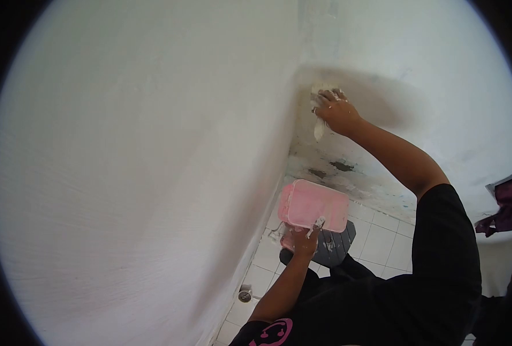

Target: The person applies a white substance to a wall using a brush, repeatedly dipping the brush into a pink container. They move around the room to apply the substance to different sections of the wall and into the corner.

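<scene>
My right hand [337, 114] presses a pale putty knife [319, 130] against the wall near the inside corner. Its fingers lie over the blade, and white paste coats them. Lower down, my left hand [303, 240] grips the near edge of a pink plastic tub [319, 205], which is tilted toward me. White paste clings to the tub's rim and to the left fingers. Above the tub, the right-hand wall [377, 144] has stained, flaking patches and dark grey bare spots.
A smooth white wall [140, 161] fills the left side. Below the tub is a dark grey stool-like surface [333, 247] on white floor tiles [377, 242]. A round drain [245, 296] lies by the wall's foot. Dark purple cloth [502, 206] hangs at the right.
</scene>
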Action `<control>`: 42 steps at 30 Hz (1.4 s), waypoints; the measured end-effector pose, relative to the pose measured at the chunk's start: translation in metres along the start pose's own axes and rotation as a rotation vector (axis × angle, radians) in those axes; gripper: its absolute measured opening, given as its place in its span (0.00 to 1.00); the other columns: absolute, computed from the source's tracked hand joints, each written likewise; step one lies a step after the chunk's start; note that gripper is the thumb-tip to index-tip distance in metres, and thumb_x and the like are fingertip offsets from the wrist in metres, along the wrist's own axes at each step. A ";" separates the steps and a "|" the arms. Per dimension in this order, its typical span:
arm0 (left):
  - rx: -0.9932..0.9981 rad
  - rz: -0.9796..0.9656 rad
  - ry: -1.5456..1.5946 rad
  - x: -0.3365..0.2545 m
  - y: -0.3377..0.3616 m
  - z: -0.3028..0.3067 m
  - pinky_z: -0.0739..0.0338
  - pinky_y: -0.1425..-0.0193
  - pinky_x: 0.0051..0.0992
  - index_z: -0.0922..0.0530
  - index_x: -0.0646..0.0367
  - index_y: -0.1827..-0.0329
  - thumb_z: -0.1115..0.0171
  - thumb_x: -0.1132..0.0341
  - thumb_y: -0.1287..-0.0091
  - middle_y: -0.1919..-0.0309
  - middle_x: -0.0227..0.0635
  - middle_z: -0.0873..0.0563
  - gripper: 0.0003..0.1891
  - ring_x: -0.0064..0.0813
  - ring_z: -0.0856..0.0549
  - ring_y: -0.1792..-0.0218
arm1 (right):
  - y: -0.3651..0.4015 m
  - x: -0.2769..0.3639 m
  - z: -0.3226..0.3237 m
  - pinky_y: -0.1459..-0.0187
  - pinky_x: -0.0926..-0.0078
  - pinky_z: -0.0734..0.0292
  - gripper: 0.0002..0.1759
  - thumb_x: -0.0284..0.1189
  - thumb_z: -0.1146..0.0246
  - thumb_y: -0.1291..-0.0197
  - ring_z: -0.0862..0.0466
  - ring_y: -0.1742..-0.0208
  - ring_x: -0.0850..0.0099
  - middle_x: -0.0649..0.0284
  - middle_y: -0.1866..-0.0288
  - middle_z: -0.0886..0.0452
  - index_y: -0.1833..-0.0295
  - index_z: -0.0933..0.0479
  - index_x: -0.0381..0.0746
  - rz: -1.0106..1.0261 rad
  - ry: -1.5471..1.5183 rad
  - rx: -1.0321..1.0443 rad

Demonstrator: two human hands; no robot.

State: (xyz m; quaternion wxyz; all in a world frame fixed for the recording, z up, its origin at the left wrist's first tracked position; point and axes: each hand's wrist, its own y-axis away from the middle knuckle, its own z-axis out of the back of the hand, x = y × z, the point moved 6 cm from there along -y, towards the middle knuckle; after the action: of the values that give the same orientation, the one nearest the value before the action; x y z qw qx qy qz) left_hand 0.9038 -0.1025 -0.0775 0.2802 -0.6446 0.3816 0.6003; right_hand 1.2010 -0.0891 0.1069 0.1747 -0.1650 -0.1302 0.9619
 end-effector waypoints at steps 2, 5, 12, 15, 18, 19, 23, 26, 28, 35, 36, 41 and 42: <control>0.002 -0.049 0.055 -0.009 -0.004 0.000 0.24 0.55 0.23 0.36 0.49 0.42 0.35 0.74 0.40 0.52 0.28 0.24 0.26 0.21 0.22 0.53 | -0.018 -0.008 0.027 0.42 0.53 0.32 0.11 0.28 0.38 0.48 0.27 0.40 0.57 0.55 0.44 0.24 0.56 0.21 0.45 -0.124 -0.150 0.109; -0.004 0.007 0.006 -0.002 0.001 -0.002 0.24 0.54 0.23 0.36 0.50 0.43 0.35 0.75 0.40 0.53 0.29 0.24 0.25 0.21 0.22 0.52 | -0.031 -0.048 0.069 0.49 0.57 0.27 0.16 0.30 0.32 0.53 0.23 0.48 0.56 0.56 0.49 0.22 0.55 0.21 0.44 -0.232 -0.335 -0.001; -0.044 0.163 0.118 0.023 0.007 0.002 0.30 0.46 0.31 0.29 0.55 0.46 0.33 0.66 0.42 0.49 0.34 0.22 0.22 0.28 0.23 0.49 | -0.043 -0.047 0.159 0.39 0.56 0.33 0.17 0.25 0.38 0.51 0.29 0.36 0.60 0.64 0.37 0.28 0.53 0.21 0.46 -0.167 0.119 -0.397; -0.020 0.178 0.172 0.017 0.008 -0.001 0.24 0.55 0.26 0.39 0.47 0.41 0.31 0.70 0.43 0.51 0.29 0.27 0.30 0.23 0.23 0.54 | -0.042 -0.032 0.092 0.36 0.49 0.36 0.11 0.28 0.42 0.44 0.34 0.31 0.57 0.62 0.31 0.34 0.56 0.20 0.46 -0.095 0.319 -0.193; -0.030 0.205 0.212 0.007 0.006 -0.003 0.24 0.55 0.26 0.39 0.48 0.41 0.31 0.69 0.43 0.51 0.29 0.27 0.30 0.24 0.23 0.54 | -0.035 -0.004 0.057 0.35 0.48 0.39 0.14 0.28 0.42 0.45 0.32 0.33 0.59 0.58 0.38 0.27 0.52 0.21 0.46 -0.100 0.261 -0.015; -0.015 0.197 0.199 0.005 0.006 -0.003 0.24 0.55 0.27 0.39 0.48 0.41 0.31 0.69 0.43 0.52 0.29 0.27 0.30 0.24 0.23 0.54 | -0.036 0.001 0.059 0.35 0.48 0.39 0.14 0.28 0.42 0.45 0.32 0.33 0.59 0.58 0.38 0.27 0.52 0.21 0.46 -0.099 0.263 -0.018; -0.026 0.106 0.131 0.013 0.005 0.000 0.24 0.55 0.26 0.38 0.49 0.42 0.32 0.69 0.42 0.52 0.29 0.26 0.29 0.24 0.23 0.54 | -0.051 -0.012 0.090 0.40 0.52 0.33 0.13 0.27 0.41 0.46 0.26 0.41 0.61 0.56 0.47 0.22 0.53 0.21 0.45 -0.195 -0.087 0.198; -0.021 0.152 0.092 0.007 0.005 -0.005 0.24 0.54 0.26 0.38 0.50 0.41 0.33 0.70 0.41 0.52 0.30 0.25 0.28 0.24 0.23 0.53 | -0.067 -0.030 0.161 0.40 0.54 0.33 0.15 0.28 0.42 0.44 0.25 0.41 0.63 0.56 0.50 0.21 0.51 0.21 0.45 -0.246 -0.070 -0.003; -0.088 0.255 0.264 0.010 0.009 -0.007 0.25 0.55 0.25 0.38 0.50 0.41 0.34 0.71 0.40 0.52 0.30 0.25 0.27 0.22 0.23 0.54 | -0.079 -0.042 0.192 0.40 0.54 0.32 0.15 0.28 0.43 0.44 0.25 0.40 0.63 0.55 0.48 0.21 0.51 0.21 0.45 -0.150 0.133 -0.274; -0.019 0.172 0.247 0.006 0.007 -0.008 0.25 0.55 0.25 0.38 0.49 0.40 0.34 0.72 0.40 0.51 0.31 0.25 0.28 0.22 0.24 0.54 | -0.067 -0.007 0.090 0.38 0.55 0.33 0.13 0.29 0.45 0.41 0.26 0.39 0.57 0.52 0.44 0.23 0.51 0.22 0.45 0.034 0.249 0.076; -0.043 0.176 0.215 -0.011 0.008 -0.008 0.27 0.51 0.27 0.29 0.57 0.47 0.35 0.71 0.42 0.54 0.35 0.21 0.20 0.26 0.21 0.54 | -0.065 -0.003 0.091 0.41 0.56 0.30 0.13 0.30 0.43 0.42 0.24 0.42 0.55 0.51 0.46 0.22 0.51 0.22 0.45 0.032 0.140 0.157; -0.028 0.125 0.331 0.000 0.004 -0.010 0.24 0.51 0.28 0.41 0.46 0.39 0.33 0.72 0.41 0.47 0.32 0.27 0.31 0.26 0.24 0.49 | -0.090 -0.061 0.172 0.52 0.55 0.26 0.17 0.34 0.35 0.48 0.21 0.54 0.54 0.54 0.59 0.19 0.51 0.22 0.46 -0.235 -0.067 -0.147; -0.026 0.175 0.354 0.004 0.005 -0.010 0.24 0.50 0.30 0.42 0.46 0.39 0.33 0.72 0.41 0.46 0.32 0.28 0.32 0.27 0.24 0.47 | -0.096 -0.060 0.201 0.49 0.57 0.26 0.15 0.31 0.37 0.47 0.22 0.48 0.56 0.55 0.53 0.20 0.51 0.21 0.47 -0.289 -0.073 -0.141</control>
State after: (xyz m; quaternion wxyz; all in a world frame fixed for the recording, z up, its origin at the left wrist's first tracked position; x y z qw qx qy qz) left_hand 0.9058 -0.1142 -0.0798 0.1472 -0.7082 0.4714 0.5046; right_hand 1.2097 -0.0635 0.3364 0.2944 -0.1213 -0.2262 0.9206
